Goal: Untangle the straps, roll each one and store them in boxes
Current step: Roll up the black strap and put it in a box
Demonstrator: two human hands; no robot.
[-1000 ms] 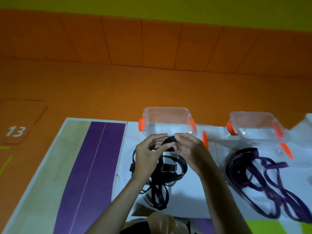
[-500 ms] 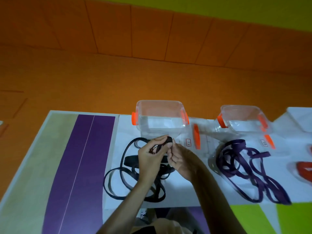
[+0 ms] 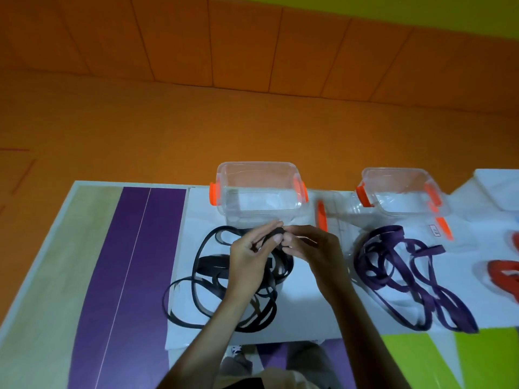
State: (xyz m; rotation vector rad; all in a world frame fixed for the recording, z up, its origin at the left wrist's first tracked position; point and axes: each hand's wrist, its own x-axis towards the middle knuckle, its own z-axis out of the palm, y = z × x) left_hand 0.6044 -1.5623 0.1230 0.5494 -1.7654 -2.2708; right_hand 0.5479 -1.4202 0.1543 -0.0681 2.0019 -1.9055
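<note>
A tangled black strap (image 3: 205,279) lies in loops on the white sheet (image 3: 306,313). My left hand (image 3: 250,259) and my right hand (image 3: 311,248) meet above it, and both pinch one end of the black strap between fingertips, just in front of a clear box with orange clips (image 3: 259,192). A tangled purple strap (image 3: 404,273) lies to the right, in front of a second clear box (image 3: 398,192). Both boxes stand open and hold no straps.
A loose orange-edged lid (image 3: 321,217) lies between the boxes. A red strap (image 3: 505,276) shows at the right edge. The table has purple and beige bands on the left (image 3: 126,262); its near edge runs below the sheet. An orange floor lies beyond.
The view has shifted a little. My hands stay together at the strap's end, with the fingers working it; more black loops now lie spread to the left on the sheet.
</note>
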